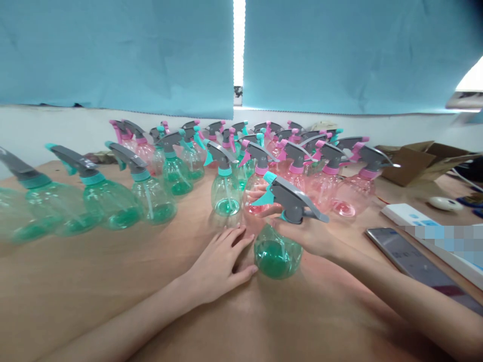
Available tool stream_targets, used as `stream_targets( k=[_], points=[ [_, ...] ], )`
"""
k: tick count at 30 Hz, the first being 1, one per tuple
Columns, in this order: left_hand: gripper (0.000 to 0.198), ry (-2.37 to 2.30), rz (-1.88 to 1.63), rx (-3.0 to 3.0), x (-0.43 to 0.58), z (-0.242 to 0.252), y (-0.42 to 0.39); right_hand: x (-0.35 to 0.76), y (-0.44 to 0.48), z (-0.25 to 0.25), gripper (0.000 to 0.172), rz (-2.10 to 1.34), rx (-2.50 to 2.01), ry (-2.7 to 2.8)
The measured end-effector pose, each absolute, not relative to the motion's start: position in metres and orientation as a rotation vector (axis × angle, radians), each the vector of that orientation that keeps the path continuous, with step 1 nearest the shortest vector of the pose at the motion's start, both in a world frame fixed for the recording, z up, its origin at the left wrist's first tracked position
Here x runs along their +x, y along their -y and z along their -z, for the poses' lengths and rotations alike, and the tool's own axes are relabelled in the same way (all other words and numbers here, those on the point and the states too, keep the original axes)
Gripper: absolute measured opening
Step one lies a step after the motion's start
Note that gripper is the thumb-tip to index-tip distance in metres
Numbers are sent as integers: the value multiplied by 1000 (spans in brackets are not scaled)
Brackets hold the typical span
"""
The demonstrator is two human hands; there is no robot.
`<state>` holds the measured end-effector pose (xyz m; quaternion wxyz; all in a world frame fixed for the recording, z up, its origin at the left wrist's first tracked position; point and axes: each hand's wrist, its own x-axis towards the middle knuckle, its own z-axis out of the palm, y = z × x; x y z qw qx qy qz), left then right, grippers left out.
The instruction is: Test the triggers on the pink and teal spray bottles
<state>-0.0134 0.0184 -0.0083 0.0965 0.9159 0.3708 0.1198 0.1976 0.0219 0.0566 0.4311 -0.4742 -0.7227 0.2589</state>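
A clear green spray bottle (278,256) with a grey and turquoise trigger head stands upright before me. My right hand (307,234) reaches round behind its neck and grips it there; the bottle hides part of the fingers. Flat on the table just left of its base lies my left hand (222,261), fingers apart and holding nothing. Close behind the hands are another green spray bottle (225,196) and a pink one (260,176), the latter partly covered by my right fingers.
Several green spray bottles (121,206) form a row at left. Many pink spray bottles (354,188) and green ones crowd the back of the table. On the right lie a phone (418,261), a white box (411,216), a white mouse (445,203) and an open cardboard box (411,161).
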Motion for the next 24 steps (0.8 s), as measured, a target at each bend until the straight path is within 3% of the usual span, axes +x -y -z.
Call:
stream_targets(
  k=[9,24],
  points=[
    [55,-1101,-357,2718,-14,9,-18,194,-21,-61,33,-742,-1065,1788],
    [53,-1097,-375,2698,-14,7,-17,196,-21,-59,13,-794,-1094,1766]
  ],
)
